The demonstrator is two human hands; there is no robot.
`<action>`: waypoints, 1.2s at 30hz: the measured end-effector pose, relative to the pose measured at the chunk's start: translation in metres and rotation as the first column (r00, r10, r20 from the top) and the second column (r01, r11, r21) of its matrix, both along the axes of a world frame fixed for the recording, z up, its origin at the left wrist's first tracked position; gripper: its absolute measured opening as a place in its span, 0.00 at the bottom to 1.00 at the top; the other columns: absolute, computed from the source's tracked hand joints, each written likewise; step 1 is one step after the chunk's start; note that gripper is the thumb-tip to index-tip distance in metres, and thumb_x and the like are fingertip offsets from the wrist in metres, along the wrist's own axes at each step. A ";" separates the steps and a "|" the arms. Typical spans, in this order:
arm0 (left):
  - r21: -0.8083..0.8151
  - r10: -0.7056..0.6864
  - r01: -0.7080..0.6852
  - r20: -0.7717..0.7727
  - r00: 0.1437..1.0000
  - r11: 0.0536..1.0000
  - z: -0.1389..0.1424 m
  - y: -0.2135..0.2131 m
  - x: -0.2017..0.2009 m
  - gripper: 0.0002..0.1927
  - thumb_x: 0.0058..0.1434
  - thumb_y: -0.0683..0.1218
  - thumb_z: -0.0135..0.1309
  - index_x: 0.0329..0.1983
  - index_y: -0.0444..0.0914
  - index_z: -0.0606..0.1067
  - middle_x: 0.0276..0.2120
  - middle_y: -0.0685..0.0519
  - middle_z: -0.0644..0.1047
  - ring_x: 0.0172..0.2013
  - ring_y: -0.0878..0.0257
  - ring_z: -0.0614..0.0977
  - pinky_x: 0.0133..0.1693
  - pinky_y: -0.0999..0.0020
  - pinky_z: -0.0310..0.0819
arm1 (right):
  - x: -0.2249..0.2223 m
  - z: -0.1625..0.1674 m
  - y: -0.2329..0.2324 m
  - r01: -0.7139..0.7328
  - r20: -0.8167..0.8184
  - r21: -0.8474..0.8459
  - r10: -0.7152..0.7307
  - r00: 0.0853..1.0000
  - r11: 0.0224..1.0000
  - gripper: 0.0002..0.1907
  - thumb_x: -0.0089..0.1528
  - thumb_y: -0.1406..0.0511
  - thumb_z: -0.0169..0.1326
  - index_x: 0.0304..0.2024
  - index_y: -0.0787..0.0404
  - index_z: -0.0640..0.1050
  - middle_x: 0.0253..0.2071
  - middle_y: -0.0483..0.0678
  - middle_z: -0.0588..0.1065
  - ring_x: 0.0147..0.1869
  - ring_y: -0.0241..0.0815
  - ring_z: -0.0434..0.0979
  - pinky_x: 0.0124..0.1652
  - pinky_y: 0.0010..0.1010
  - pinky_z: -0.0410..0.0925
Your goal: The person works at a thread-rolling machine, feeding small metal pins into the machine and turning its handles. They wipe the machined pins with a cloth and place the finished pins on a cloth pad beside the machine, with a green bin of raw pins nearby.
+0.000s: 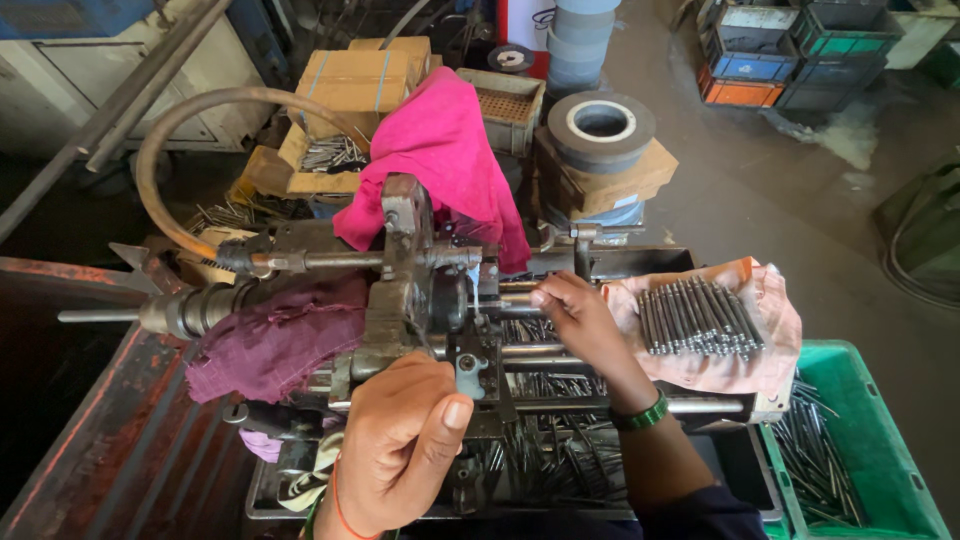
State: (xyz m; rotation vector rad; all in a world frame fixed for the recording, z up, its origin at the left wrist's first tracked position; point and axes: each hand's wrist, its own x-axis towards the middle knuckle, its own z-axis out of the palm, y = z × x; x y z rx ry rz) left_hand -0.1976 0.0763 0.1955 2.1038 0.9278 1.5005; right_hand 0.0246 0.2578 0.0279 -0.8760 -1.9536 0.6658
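A small grey metal machine (405, 290) with shafts and clamps stands in front of me. My left hand (400, 435) is closed around a lever or handle at its near side, thumb up. My right hand (580, 320) reaches into the machine's middle, its fingertips pinching a thin metal rod (512, 298) at the spindle. A bundle of several metal pins (700, 318) lies on a peach cloth (775, 340) just right of that hand. More finished pins (560, 455) are heaped in the tray under the machine.
A pink cloth (440, 150) drapes over the machine's back, a purple one (275, 340) over its left side. A green crate (880, 440) with pins sits at the right. Cardboard boxes (355, 80), a grey grinding wheel (600, 125) and a curved hose (180, 130) lie beyond.
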 end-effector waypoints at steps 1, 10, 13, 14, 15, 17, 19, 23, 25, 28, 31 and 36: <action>0.002 0.004 -0.004 -0.002 1.000 1.000 0.000 0.000 0.000 0.20 0.72 0.43 0.47 0.21 0.37 0.64 0.18 0.54 0.64 0.21 0.57 0.67 0.31 0.62 0.59 | -0.001 -0.001 0.000 -0.011 -0.008 0.026 0.011 1.000 1.000 0.06 0.66 0.66 0.56 0.36 0.64 0.78 0.33 0.47 0.73 0.38 0.42 0.73 0.38 0.33 0.66; -0.015 0.001 -0.001 -0.005 1.000 1.000 0.002 -0.003 0.001 0.19 0.72 0.42 0.47 0.22 0.37 0.63 0.19 0.53 0.63 0.22 0.56 0.66 0.32 0.62 0.58 | -0.031 -0.010 0.005 -0.136 0.007 -0.163 0.139 0.990 0.977 0.12 0.67 0.63 0.55 0.34 0.66 0.76 0.30 0.50 0.71 0.33 0.43 0.71 0.36 0.34 0.66; -0.010 0.014 -0.014 -0.013 1.000 1.000 0.003 -0.004 0.002 0.19 0.72 0.42 0.47 0.22 0.37 0.63 0.19 0.53 0.63 0.22 0.56 0.66 0.31 0.62 0.58 | -0.034 -0.012 0.011 -0.190 0.016 -0.126 0.193 0.981 0.974 0.12 0.67 0.63 0.55 0.33 0.66 0.75 0.31 0.50 0.71 0.34 0.41 0.71 0.36 0.34 0.65; -0.005 0.019 -0.019 -0.015 1.000 1.000 0.003 -0.003 0.003 0.19 0.72 0.42 0.47 0.22 0.37 0.64 0.19 0.53 0.62 0.22 0.56 0.66 0.31 0.62 0.58 | -0.034 -0.013 0.013 -0.215 0.018 -0.091 0.218 0.976 0.972 0.13 0.68 0.63 0.55 0.33 0.66 0.75 0.31 0.50 0.72 0.34 0.40 0.71 0.37 0.33 0.66; -0.003 0.015 -0.015 -0.015 1.000 1.000 0.003 -0.003 0.003 0.19 0.72 0.42 0.47 0.22 0.37 0.64 0.19 0.53 0.62 0.22 0.56 0.66 0.31 0.62 0.58 | -0.034 -0.014 0.015 -0.228 0.008 -0.087 0.230 0.973 0.970 0.13 0.68 0.63 0.55 0.33 0.66 0.75 0.31 0.49 0.71 0.35 0.40 0.71 0.37 0.33 0.66; -0.002 0.011 -0.011 -0.015 1.000 1.000 0.004 -0.003 0.003 0.19 0.71 0.42 0.47 0.22 0.37 0.64 0.19 0.53 0.62 0.22 0.56 0.65 0.31 0.62 0.58 | -0.032 -0.017 0.017 -0.258 -0.014 -0.082 0.258 0.966 0.963 0.13 0.69 0.64 0.55 0.32 0.66 0.76 0.32 0.49 0.71 0.35 0.40 0.71 0.38 0.33 0.66; -0.003 0.006 -0.006 -0.012 1.000 1.000 0.004 -0.003 0.003 0.19 0.72 0.42 0.47 0.22 0.37 0.64 0.19 0.53 0.62 0.21 0.56 0.66 0.32 0.62 0.58 | -0.023 -0.018 0.015 -0.215 -0.024 -0.148 0.214 0.977 0.965 0.10 0.68 0.65 0.54 0.34 0.64 0.77 0.32 0.47 0.72 0.36 0.39 0.72 0.37 0.32 0.66; 0.012 -0.009 0.009 -0.009 1.000 1.000 0.005 -0.003 0.002 0.18 0.72 0.42 0.48 0.23 0.37 0.64 0.20 0.53 0.63 0.22 0.56 0.67 0.32 0.62 0.59 | 0.003 -0.013 0.006 -0.160 -0.126 -0.175 0.139 0.982 0.972 0.08 0.68 0.66 0.55 0.36 0.64 0.78 0.35 0.45 0.74 0.40 0.37 0.73 0.42 0.30 0.68; 0.027 -0.017 0.018 -0.022 1.000 0.999 0.005 -0.002 0.002 0.18 0.72 0.42 0.48 0.23 0.37 0.64 0.20 0.53 0.63 0.23 0.55 0.67 0.33 0.62 0.59 | 0.016 -0.008 0.001 -0.064 -0.033 -0.102 0.061 0.998 0.993 0.07 0.67 0.65 0.55 0.38 0.64 0.79 0.36 0.45 0.75 0.41 0.36 0.74 0.43 0.28 0.68; 0.034 -0.023 0.024 -0.020 1.000 0.999 0.006 -0.002 0.003 0.19 0.72 0.41 0.48 0.23 0.37 0.64 0.20 0.53 0.63 0.22 0.56 0.67 0.33 0.61 0.58 | 0.019 -0.007 -0.006 0.011 -0.084 -0.071 -0.017 0.996 0.997 0.08 0.67 0.64 0.56 0.42 0.63 0.81 0.39 0.46 0.78 0.43 0.36 0.76 0.45 0.27 0.69; 0.027 -0.032 0.032 -0.017 0.999 0.999 0.006 -0.002 0.003 0.18 0.72 0.42 0.48 0.23 0.37 0.64 0.19 0.53 0.63 0.22 0.56 0.68 0.32 0.61 0.58 | 0.000 -0.016 -0.010 -0.031 -0.403 -0.348 -0.120 0.907 0.937 0.10 0.67 0.64 0.55 0.46 0.62 0.82 0.42 0.46 0.81 0.43 0.36 0.79 0.47 0.29 0.74; 0.029 -0.023 0.023 -0.022 1.000 0.999 0.006 -0.003 0.003 0.18 0.72 0.42 0.47 0.23 0.37 0.64 0.20 0.53 0.63 0.22 0.55 0.67 0.32 0.61 0.58 | -0.032 -0.034 -0.023 -0.327 -0.753 -0.555 -0.295 0.588 0.765 0.10 0.67 0.65 0.55 0.48 0.64 0.81 0.45 0.47 0.81 0.47 0.37 0.82 0.51 0.31 0.76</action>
